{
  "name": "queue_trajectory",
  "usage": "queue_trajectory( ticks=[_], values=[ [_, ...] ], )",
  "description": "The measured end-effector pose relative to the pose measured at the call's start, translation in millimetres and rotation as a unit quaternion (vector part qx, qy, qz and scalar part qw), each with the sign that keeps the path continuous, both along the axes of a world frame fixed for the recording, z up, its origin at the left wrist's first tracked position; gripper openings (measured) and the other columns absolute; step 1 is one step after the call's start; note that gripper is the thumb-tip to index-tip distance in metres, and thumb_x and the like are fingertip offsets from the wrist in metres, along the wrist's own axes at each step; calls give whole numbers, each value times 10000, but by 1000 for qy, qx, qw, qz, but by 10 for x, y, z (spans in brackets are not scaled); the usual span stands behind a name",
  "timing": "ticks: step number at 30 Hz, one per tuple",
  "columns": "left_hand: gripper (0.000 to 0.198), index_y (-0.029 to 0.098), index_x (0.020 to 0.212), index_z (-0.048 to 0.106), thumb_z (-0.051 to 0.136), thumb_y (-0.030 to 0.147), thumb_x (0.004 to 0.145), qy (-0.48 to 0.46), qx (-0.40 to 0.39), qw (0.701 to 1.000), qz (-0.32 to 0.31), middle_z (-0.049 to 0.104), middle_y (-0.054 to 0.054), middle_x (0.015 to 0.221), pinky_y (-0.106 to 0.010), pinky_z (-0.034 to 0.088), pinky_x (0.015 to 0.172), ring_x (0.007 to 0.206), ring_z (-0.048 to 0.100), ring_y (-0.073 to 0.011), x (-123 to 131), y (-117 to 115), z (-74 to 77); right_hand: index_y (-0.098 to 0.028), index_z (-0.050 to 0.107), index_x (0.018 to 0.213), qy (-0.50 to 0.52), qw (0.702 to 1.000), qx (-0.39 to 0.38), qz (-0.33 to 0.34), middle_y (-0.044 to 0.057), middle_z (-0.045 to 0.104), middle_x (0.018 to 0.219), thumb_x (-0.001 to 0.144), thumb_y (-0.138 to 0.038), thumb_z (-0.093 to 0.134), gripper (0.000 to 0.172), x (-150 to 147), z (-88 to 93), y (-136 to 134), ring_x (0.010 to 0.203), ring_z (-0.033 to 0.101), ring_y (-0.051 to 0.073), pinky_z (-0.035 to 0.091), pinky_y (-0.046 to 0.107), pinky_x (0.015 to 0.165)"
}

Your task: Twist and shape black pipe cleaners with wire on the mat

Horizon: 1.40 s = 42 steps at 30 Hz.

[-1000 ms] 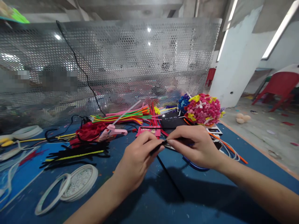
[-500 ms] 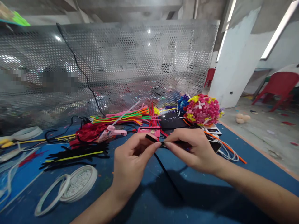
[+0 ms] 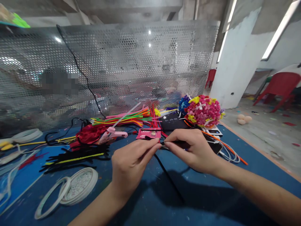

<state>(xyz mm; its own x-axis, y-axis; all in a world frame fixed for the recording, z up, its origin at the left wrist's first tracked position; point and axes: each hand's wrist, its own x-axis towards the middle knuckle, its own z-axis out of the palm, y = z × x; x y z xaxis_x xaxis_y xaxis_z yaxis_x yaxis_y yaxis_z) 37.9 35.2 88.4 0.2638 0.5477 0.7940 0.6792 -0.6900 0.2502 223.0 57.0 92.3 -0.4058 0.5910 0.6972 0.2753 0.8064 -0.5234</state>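
A black pipe cleaner (image 3: 169, 177) is pinched between my two hands, with one long end slanting down to the right over the blue table. My left hand (image 3: 133, 166) is closed, thumb and forefinger pressed on it. Close beside, my right hand (image 3: 191, 149) grips it too with its fingertips. The join between the fingertips is mostly hidden. Behind the hands lies a pink packet (image 3: 148, 133). To the left are a pile of black pipe cleaners (image 3: 75, 157) with a yellow-green one on top, and a pink glue gun (image 3: 113, 133) holding a clear glue stick.
A bundle of coloured pipe cleaners (image 3: 127, 118) lies at the back, near a pink and yellow flower bouquet (image 3: 203, 111). A round tub of small beads (image 3: 81, 186) stands front left. White cables (image 3: 227, 153) lie right. A perforated metal screen (image 3: 131, 69) rises behind.
My left hand has rolled over and its fingers have folded down, lowering the short end of the black pipe cleaner. The right hand has barely moved.
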Motion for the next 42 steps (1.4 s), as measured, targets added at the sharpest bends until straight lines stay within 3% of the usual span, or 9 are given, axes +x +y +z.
queue_trajectory(
  ticks=[6,11,20,27,30,34,37,40,42],
  values=[
    [245,194,1085,615,543,149,855,118,44,991,-44,685,-33,821,-222,503,699,735,642,-128,-45,80,-76,-141,623,763,-32,999,24,-11,4,605,653,823,-145,521,119,10,-9,29,560,497,85,369,194,543],
    [308,172,1107,596,453,102,843,148,29,988,-27,624,-52,858,-249,500,745,807,607,-150,-7,89,-76,-142,616,760,-45,998,31,-23,7,606,653,830,-164,509,129,32,-13,68,569,503,90,372,195,551],
    [261,206,1064,589,462,95,864,179,75,981,7,407,22,708,-176,372,516,574,429,-89,-108,143,-192,-135,617,749,-91,995,28,-15,2,591,630,807,-153,515,118,33,-40,86,548,489,86,348,190,531],
    [259,181,1127,565,499,139,881,109,29,991,-66,427,9,757,-186,409,596,641,455,-91,-64,114,-93,-134,618,778,-66,997,33,-5,10,610,663,830,-162,516,118,56,-1,91,569,506,84,367,182,551],
    [158,164,933,617,463,163,897,49,-50,995,-69,467,-8,762,-208,425,635,689,483,-109,-3,85,-2,-127,623,781,-58,997,45,-7,17,616,671,834,-155,510,128,60,1,87,578,515,86,378,181,560],
    [317,167,611,480,446,277,906,-41,-196,980,-17,473,4,700,-222,411,595,659,485,-119,50,84,28,-146,641,925,-74,995,65,-1,13,660,731,833,-175,542,138,62,-63,131,595,557,88,394,181,578],
    [228,180,699,480,500,322,877,-89,-235,968,-3,492,27,688,-208,404,564,624,495,-109,63,101,-34,-171,625,1018,-113,988,108,8,13,673,776,853,-208,554,183,47,-123,174,629,577,93,389,186,584],
    [164,213,915,453,570,295,836,-156,-221,963,-13,525,63,689,-179,409,508,559,515,-87,67,103,-96,-146,643,849,-137,977,165,-12,31,632,724,895,-197,492,165,9,-147,176,621,543,99,356,199,549],
    [149,215,908,458,579,260,832,-136,-188,973,-8,530,71,673,-170,405,488,525,511,-77,64,98,-108,-135,627,751,-148,970,189,-29,33,592,680,916,-183,439,254,-19,-146,155,588,500,101,331,211,521]
  ],
)
